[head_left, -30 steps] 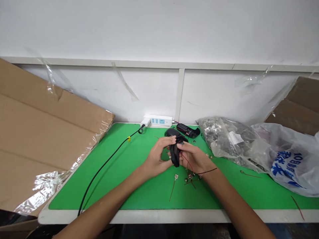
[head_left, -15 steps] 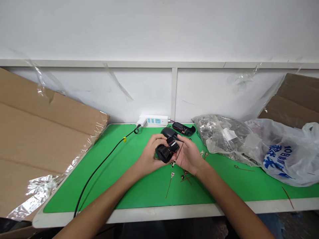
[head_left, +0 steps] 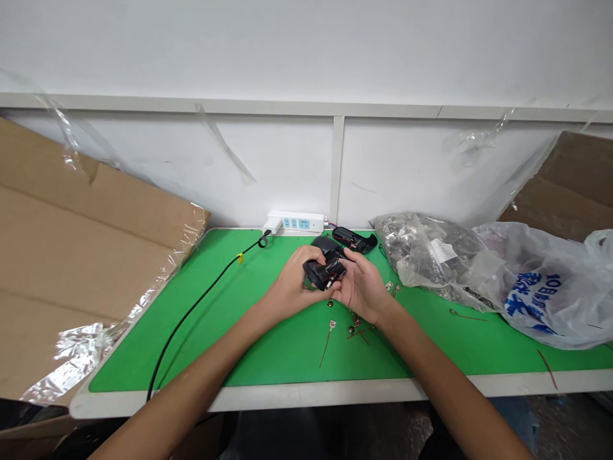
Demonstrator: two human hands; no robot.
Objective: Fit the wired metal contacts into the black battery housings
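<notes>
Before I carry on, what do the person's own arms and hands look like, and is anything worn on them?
The left forearm and right forearm are bare; no sleeves show. The left hand and right hand wear no gloves. I see no watch or bracelet. No ring shows, though some fingers are hidden.

Cannot see all of the black casing (head_left: 313,278), partly covered by the fingers of the left hand (head_left: 288,281). Cannot judge the grip of the right hand (head_left: 363,291) on it, with some fingertips hidden. Cannot make out the small parts (head_left: 329,283) inside, too tiny and dark, nor details of the loose metal pieces (head_left: 351,330). Cannot read the label (head_left: 443,250) on the clear bag (head_left: 414,249). Lose the cardboard sheet (head_left: 86,243) at the left edge, the white bag (head_left: 565,287) at the right, both forearms (head_left: 201,383) at the bottom.
</notes>
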